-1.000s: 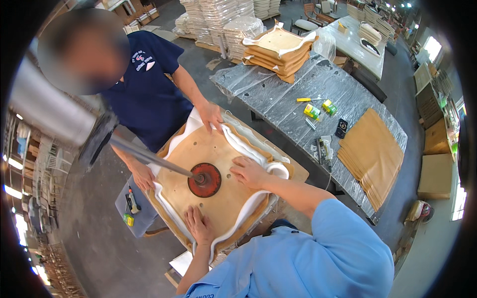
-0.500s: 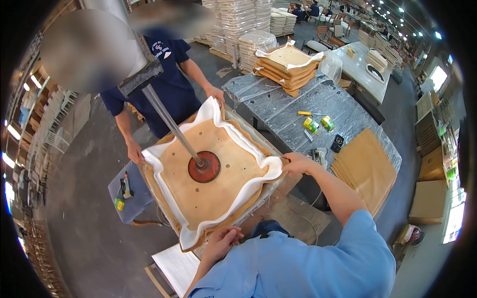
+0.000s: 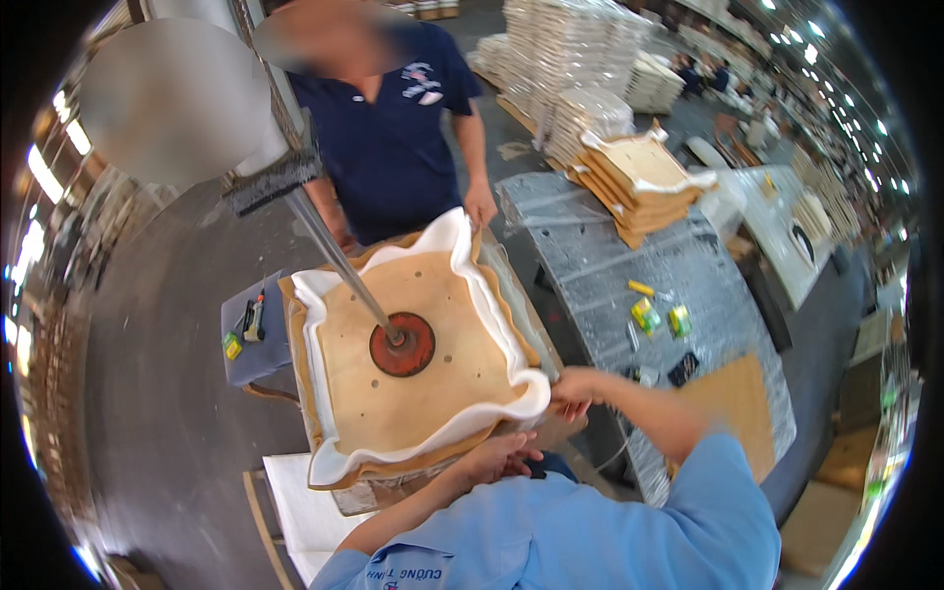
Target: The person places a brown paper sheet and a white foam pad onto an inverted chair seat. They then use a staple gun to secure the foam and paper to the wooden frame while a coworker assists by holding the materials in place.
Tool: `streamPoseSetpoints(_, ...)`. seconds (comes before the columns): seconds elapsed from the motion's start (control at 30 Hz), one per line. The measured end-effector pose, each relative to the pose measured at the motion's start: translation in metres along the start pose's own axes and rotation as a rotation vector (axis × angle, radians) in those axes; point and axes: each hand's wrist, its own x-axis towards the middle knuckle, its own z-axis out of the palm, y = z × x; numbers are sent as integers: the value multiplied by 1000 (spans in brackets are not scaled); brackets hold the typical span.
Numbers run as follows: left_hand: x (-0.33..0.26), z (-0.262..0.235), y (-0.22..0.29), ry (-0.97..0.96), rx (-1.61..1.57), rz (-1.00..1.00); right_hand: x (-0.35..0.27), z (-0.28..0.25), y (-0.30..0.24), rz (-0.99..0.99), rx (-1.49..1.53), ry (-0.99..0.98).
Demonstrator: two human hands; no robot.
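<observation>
A square wooden seat board point(image 3: 413, 295) lies with white padding point(image 3: 433, 438) and a tan cover point(image 3: 472, 428) folded up round its edges. A round red press plate point(image 3: 402, 345) on a metal rod point(image 3: 339, 261) bears on its middle. My right hand point(image 3: 578, 390) is closed at the near right corner, its fingers on the cover's edge, partly blurred. My left hand point(image 3: 500, 457) hangs beside the near edge, fingers loosely apart and holding nothing that I can see. Across from me, a co-worker's hand point(image 3: 480, 204) is at the far corner.
To the right, a plastic-covered table point(image 3: 590, 265) carries a stack of tan-covered seats point(image 3: 634, 187), small yellow-green boxes point(image 3: 645, 317) and tan sheets point(image 3: 733, 403). At left, a tool point(image 3: 255, 320) lies on a grey seat point(image 3: 261, 352). A white panel point(image 3: 305, 511) is below.
My view has shifted, showing more of the co-worker. My left hand has moved right along the near edge and its fingers have loosened. My right hand stays at the near right corner.
</observation>
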Motion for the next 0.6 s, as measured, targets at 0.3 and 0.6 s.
streamPoseSetpoints(0.3,57,23,4,280,-591,219,15,-11,13,-156,198,-250)
streamPoseSetpoints(0.6,77,50,35,530,-510,107,69,-46,19,204,128,-587)
